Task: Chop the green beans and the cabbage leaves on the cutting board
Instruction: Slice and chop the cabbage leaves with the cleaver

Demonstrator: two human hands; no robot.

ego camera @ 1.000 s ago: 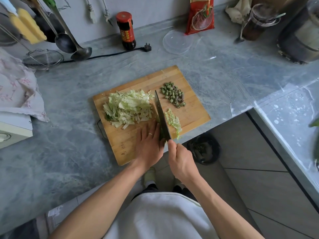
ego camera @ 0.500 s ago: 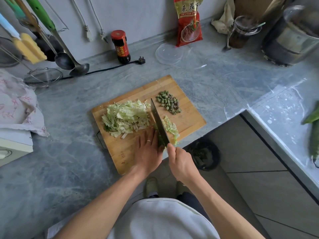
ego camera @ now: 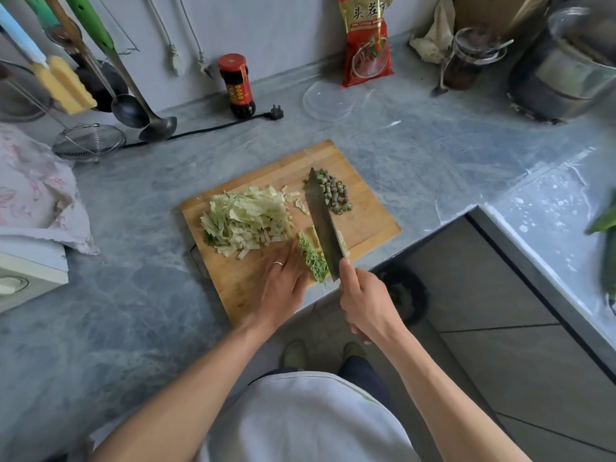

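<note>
The right hand [ego camera: 365, 303] grasps the knife [ego camera: 325, 225] handle with the blade over the cutting board [ego camera: 253, 295], the left hand [ego camera: 283, 281] rests flat with relaxed fingers beside an uncut cabbage leaf [ego camera: 313, 258], beyond which lie the shredded cabbage [ego camera: 246, 218] and chopped green beans [ego camera: 335, 193].

Soft, even daylight is being spread over the grey countertop [ego camera: 416, 155], shadows are being kept faint, and straight edges are being bent by wide-angle distortion near the borders.
</note>
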